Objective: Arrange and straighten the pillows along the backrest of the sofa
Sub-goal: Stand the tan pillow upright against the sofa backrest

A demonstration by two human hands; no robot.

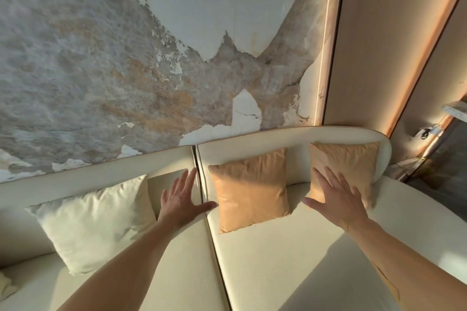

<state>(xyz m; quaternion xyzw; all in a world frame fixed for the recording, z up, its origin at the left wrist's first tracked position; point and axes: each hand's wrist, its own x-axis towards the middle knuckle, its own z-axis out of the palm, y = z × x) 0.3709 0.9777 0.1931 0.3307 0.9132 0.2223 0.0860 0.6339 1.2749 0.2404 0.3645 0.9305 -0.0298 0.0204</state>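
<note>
Both hands (180,199) (336,197) spread flat (fingers splayed) flanking middle pillow (250,189).

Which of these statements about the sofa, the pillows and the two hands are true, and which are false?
1. Three pillows lean on the backrest. True.
2. The white pillow sits right of both tan ones. False: it is on the left.
3. The left hand grips a pillow. False: it is open, fingers spread.
4. The right hand is in front of the right tan pillow. True.
5. The middle tan pillow lies flat. False: it stands tilted.
</note>
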